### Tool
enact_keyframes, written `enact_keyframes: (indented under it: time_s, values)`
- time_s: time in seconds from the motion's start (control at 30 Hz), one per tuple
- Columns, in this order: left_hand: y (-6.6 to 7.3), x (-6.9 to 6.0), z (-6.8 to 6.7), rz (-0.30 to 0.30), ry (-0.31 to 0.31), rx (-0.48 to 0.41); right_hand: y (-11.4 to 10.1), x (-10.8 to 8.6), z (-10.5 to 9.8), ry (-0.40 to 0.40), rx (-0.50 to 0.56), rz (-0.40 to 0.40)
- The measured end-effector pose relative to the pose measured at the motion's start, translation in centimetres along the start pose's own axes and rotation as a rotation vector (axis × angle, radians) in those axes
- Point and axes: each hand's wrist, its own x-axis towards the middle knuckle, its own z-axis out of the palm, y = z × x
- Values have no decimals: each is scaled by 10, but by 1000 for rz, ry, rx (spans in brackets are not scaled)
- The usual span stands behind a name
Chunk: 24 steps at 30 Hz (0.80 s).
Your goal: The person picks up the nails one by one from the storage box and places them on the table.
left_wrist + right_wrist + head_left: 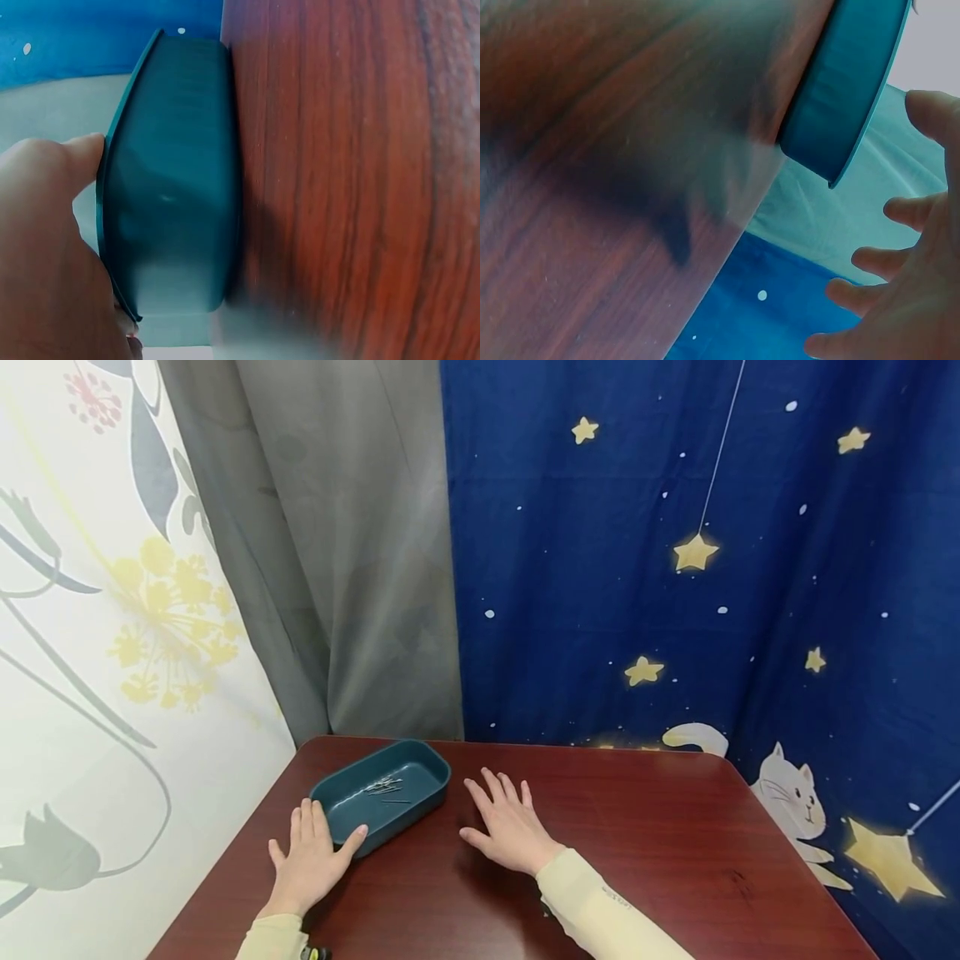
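Observation:
A dark teal rectangular tray with rounded corners sits at the table's far left. Inside it lie several thin, shiny needle-like pieces, mostly in a loose pile, with one apart nearer the front wall. My left hand rests at the tray's near left end, fingers extended and thumb spread along the front rim. Up close in the left wrist view, the thumb touches the rim of the tray. To the right of the tray, my right hand hovers over the table with spread fingers, holding nothing and apart from the tray.
The reddish-brown wooden table extends to the right and toward me. Behind it hang a grey curtain and a blue star-patterned curtain. A white floral curtain borders the left side.

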Motion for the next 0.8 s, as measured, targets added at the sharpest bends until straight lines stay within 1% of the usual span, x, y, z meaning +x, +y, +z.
enact_keyframes:
  time_s: [0.07,0.27,0.57,0.67,0.8]
  values:
    - [2,0,2,21,-6,-2,3,0,-1,2,0,4]
    - [8,1,8,82,4,8,12,2,-1,8,-1,12]
    - [28,1,19,160,13,28,27,-1,2,-2,-7,33]
    - [33,1,23,183,6,39,33,-3,1,2,0,40]
    - [40,1,27,216,-5,30,39,-7,-1,19,19,51]
